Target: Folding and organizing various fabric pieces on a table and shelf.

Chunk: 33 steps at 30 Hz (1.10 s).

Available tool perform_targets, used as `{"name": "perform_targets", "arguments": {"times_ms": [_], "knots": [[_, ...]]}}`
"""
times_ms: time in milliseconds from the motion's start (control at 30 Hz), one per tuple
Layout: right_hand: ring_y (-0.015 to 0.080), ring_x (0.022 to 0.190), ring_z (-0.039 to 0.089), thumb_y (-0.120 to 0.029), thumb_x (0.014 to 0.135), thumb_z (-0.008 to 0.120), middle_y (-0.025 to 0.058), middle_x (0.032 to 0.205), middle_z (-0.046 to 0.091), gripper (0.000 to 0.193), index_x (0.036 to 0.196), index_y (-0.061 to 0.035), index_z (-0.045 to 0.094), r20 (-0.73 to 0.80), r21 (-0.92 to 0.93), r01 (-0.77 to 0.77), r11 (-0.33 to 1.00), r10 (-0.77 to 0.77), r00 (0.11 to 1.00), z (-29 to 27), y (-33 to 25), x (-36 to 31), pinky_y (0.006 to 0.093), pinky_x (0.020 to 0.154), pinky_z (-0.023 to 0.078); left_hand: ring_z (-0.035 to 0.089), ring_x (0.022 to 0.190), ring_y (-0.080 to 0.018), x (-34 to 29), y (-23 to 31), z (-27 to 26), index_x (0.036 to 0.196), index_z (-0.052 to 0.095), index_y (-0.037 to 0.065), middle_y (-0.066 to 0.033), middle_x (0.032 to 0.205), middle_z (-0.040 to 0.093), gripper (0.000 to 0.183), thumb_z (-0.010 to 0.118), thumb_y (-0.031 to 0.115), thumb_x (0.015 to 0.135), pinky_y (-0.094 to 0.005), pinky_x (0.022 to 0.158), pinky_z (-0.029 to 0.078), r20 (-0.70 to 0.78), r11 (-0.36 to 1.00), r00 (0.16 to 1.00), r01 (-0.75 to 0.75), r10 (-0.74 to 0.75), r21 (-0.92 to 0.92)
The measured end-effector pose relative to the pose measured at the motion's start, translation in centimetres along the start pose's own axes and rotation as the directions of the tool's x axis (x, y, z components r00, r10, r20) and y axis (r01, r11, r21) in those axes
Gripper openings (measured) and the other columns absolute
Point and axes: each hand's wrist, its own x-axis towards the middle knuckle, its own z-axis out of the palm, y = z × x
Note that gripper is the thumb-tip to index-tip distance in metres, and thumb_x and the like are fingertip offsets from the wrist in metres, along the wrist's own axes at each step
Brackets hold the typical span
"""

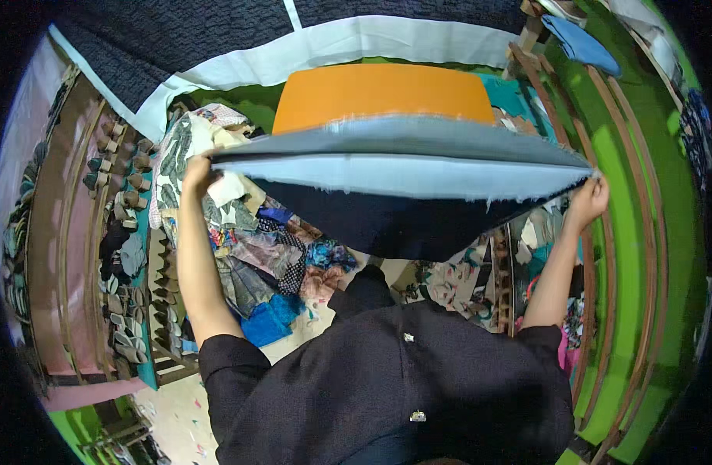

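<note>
Stretched wide between my hands is a piece of cloth point(387, 169), light blue-grey with a frayed edge and a dark navy part hanging below. My left hand point(198, 172) is closed on its left end, and my right hand point(593, 198) pinches the right end. Both arms reach forward and apart, so the cloth spans the middle of the view. Behind it stands an orange panel point(383, 93), whose lower part the cloth hides. Under my left arm lies a heap of mixed fabric scraps point(267, 260), patterned and plain.
Wooden racks with rows of shoe-like items point(127, 256) line the left side. Brown wooden rails point(639, 194) run along the green right side, with a folded blue cloth point(580, 46) at the top. A bright blue cloth point(270, 319) lies near the pale floor point(170, 415).
</note>
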Motion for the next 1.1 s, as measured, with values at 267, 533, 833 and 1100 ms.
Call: {"name": "perform_targets", "arguments": {"times_ms": [267,533,833,1100], "knots": [[0.0127,0.070,0.056,-0.011,0.084,0.055,0.0063,0.074,0.060,0.017,0.093,0.0031,0.056,0.189,-0.124,0.050,0.991,-0.025,0.982,0.5,-0.8,2.3,0.0258,0.065,0.043,0.057,0.079,-0.0152,-3.5,7.6,1.7,0.110,0.052,0.010,-0.0061,0.098,0.058,0.033,0.035,0.031,0.092,-0.0305,0.067,0.050,-0.012,0.917,1.000,-0.024,0.020,-0.399],[0.0104,0.071,0.056,-0.013,0.086,0.052,0.0057,0.078,0.061,0.018,0.095,0.0017,0.055,0.013,0.059,0.142,0.988,-0.144,0.990,1.2,-2.8,1.3,0.0235,0.063,0.042,0.053,0.061,-0.0176,-4.3,7.5,1.4,0.110,0.056,0.015,-0.0074,0.090,0.058,0.028,0.037,0.018,0.089,-0.0332,0.051,0.048,-0.284,0.909,0.944,-0.261,0.170,-0.324],[0.0149,0.066,0.055,-0.017,0.085,0.053,0.0070,0.075,0.062,0.017,0.091,-0.0022,0.059,-0.001,-0.176,0.289,0.941,-0.293,0.956,1.7,-3.5,-0.5,0.0289,0.063,0.042,0.059,0.060,-0.0179,-5.3,2.0,0.1,0.112,0.053,0.013,-0.0079,0.093,0.061,0.032,0.036,0.007,0.085,-0.0316,0.052,0.050,-0.327,0.940,0.912,-0.309,0.248,-0.146],[0.0253,0.075,0.057,-0.016,0.085,0.050,0.0122,0.085,0.061,0.016,0.087,-0.0032,0.058,0.028,-0.449,0.382,0.807,-0.415,0.909,-0.4,-0.4,0.4,0.0355,0.068,0.043,0.059,0.069,-0.0215,-4.1,-0.4,0.4,0.093,0.054,0.001,-0.0122,0.082,0.059,0.022,0.039,0.016,0.086,-0.0312,0.057,0.049,-0.541,0.792,0.629,-0.597,0.559,0.125]]}}
